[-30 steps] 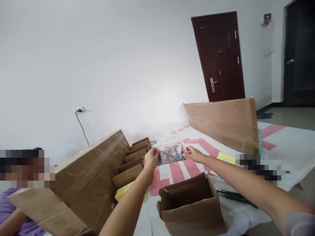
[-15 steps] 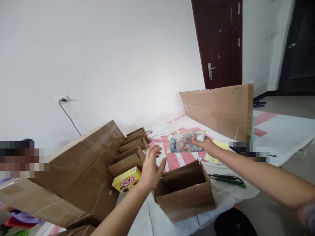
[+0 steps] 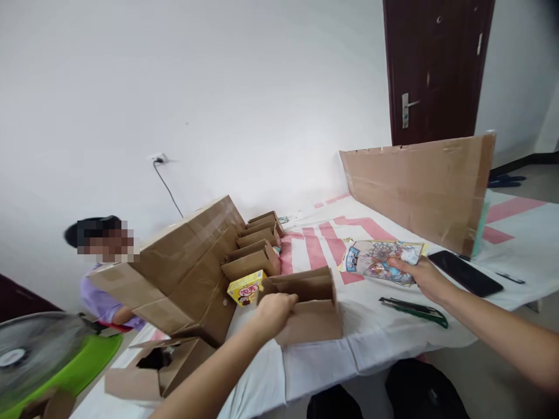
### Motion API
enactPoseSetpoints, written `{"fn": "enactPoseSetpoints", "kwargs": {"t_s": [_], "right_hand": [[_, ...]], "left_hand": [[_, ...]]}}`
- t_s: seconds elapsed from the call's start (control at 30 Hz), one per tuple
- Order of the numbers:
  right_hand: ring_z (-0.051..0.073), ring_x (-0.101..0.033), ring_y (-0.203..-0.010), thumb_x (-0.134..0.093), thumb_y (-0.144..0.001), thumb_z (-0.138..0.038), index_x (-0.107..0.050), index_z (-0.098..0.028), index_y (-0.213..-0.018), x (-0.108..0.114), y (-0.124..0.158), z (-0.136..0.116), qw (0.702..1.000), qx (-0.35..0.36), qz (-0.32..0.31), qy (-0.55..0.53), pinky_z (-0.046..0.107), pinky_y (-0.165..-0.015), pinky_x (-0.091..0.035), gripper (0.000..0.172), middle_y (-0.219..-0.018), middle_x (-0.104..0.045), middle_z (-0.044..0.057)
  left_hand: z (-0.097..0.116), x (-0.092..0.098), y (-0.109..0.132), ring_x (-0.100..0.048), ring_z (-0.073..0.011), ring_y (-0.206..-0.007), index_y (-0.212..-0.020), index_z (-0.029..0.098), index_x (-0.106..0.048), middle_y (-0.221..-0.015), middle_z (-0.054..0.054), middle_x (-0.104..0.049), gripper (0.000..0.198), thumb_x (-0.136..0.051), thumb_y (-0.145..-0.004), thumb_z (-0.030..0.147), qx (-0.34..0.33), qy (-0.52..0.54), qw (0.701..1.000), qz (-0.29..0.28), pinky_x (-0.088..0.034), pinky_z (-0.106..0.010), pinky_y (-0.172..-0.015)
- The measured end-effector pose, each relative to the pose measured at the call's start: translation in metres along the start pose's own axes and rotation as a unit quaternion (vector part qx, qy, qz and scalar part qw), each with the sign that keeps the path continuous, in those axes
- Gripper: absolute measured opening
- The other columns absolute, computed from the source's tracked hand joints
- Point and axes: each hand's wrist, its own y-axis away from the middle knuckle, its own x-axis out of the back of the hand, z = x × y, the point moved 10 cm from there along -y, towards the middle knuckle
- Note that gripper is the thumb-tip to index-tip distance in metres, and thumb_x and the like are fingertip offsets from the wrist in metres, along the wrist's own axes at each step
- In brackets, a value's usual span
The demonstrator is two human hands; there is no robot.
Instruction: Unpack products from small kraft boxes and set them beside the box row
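My right hand (image 3: 420, 273) lies on a colourful printed packet (image 3: 378, 261) that rests flat on the white and pink table cover (image 3: 510, 244), fingers curled over its near edge. My left hand (image 3: 274, 311) is closed on the rim of a small open cardboard box (image 3: 305, 311) at the table's near edge. A yellow carton (image 3: 245, 287) sits just left of that box.
A big cardboard case (image 3: 183, 262) with several small open boxes (image 3: 257, 241) lies to the left. A cardboard sheet (image 3: 423, 186) stands at the back right. A black phone (image 3: 465, 272) and green cutter (image 3: 414, 308) lie near my right hand. A person (image 3: 105, 291) sits at far left.
My right hand carried the packet right and set it down on the table. My left hand let go of it, dropped and gripped the small box's rim. The camera swung right.
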Motion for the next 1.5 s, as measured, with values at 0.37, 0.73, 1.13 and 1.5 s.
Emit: {"fn": "enactPoseSetpoints", "kwargs": {"t_s": [0.37, 0.73, 1.13, 1.5], "right_hand": [[0.031, -0.068, -0.102, -0.083, -0.063, -0.050, -0.071, -0.017, -0.101, -0.097, 0.032, 0.053, 0.985, -0.071, -0.160, 0.014, 0.045, -0.096, -0.052, 0.052, -0.103, -0.076, 0.009], [0.027, -0.066, -0.097, -0.080, -0.060, -0.053, -0.058, -0.017, -0.116, -0.189, 0.067, 0.157, 0.960, -0.037, -0.269, 0.063, 0.042, -0.087, -0.052, 0.070, -0.106, -0.070, 0.009], [0.019, -0.061, -0.081, -0.060, -0.068, -0.021, -0.061, -0.018, -0.092, -0.152, 0.077, 0.184, 0.952, 0.007, -0.238, 0.191, 0.033, -0.078, -0.049, 0.024, -0.089, -0.067, 0.005], [0.016, -0.060, -0.072, -0.055, -0.071, -0.018, -0.062, -0.019, -0.083, -0.154, 0.082, 0.172, 0.950, 0.022, -0.240, 0.200, 0.027, -0.068, -0.046, 0.013, -0.080, -0.067, 0.001]], "left_hand": [[-0.118, -0.009, 0.058, -0.038, -0.0388, -0.137, -0.137, 0.014, -0.049, -0.147, -0.022, -0.045, 0.048, -0.047, -0.089, 0.018, 0.243, -0.071, 0.940, 0.231, -0.024, -0.061, -0.109], [0.026, -0.090, 0.053, -0.053, -0.0289, -0.117, -0.139, 0.026, -0.047, -0.127, -0.009, -0.062, 0.066, -0.069, -0.077, 0.028, 0.084, 0.129, 0.976, 0.154, -0.036, -0.043, -0.101], [-0.129, -0.096, 0.115, -0.046, -0.0354, -0.122, -0.124, 0.012, -0.056, -0.130, -0.020, -0.052, 0.038, -0.042, -0.090, 0.021, 0.374, 0.027, 0.879, 0.294, -0.036, -0.050, -0.101], [-0.109, -0.195, 0.077, -0.062, -0.0309, -0.099, -0.112, 0.015, -0.061, -0.106, -0.015, -0.060, 0.034, -0.050, -0.089, 0.037, 0.389, 0.098, 0.900, 0.171, -0.048, -0.041, -0.086]]}}
